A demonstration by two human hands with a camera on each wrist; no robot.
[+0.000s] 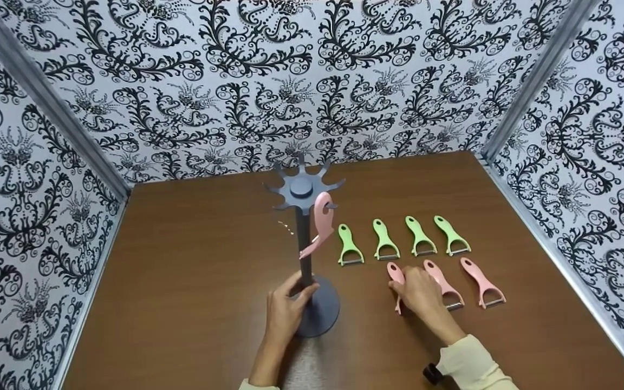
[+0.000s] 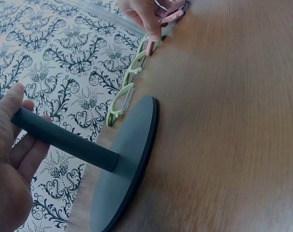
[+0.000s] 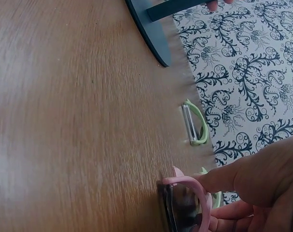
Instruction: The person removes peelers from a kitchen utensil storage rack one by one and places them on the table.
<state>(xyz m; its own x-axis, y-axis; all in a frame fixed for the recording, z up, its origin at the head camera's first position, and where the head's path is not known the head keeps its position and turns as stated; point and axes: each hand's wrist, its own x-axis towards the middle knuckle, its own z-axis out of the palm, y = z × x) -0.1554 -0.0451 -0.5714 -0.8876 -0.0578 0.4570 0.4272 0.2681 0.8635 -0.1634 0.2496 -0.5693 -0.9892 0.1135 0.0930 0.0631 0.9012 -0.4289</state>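
A dark grey stand [image 1: 303, 238] has a round base and a ring of curved hooks on top. My left hand [image 1: 285, 311] grips its pole low down, thumb and fingers around it; the left wrist view shows the pole [image 2: 64, 137] in that hand. From one front hook hangs a pink peeler [image 1: 323, 216]. Over on the right, my right hand [image 1: 423, 292] pinches another pink peeler [image 1: 394, 272] by its handle. In the right wrist view this peeler's pink head [image 3: 187, 180] is close to the tabletop. Fingers hide part of its handle.
Two more pink peelers [image 1: 484, 284] lie right of my right hand, the nearer one partly covered by it. Behind them several green peelers [image 1: 383, 241] lie in a row on the brown table [image 1: 193, 260]. Patterned walls [image 1: 247, 81] enclose the back and sides.
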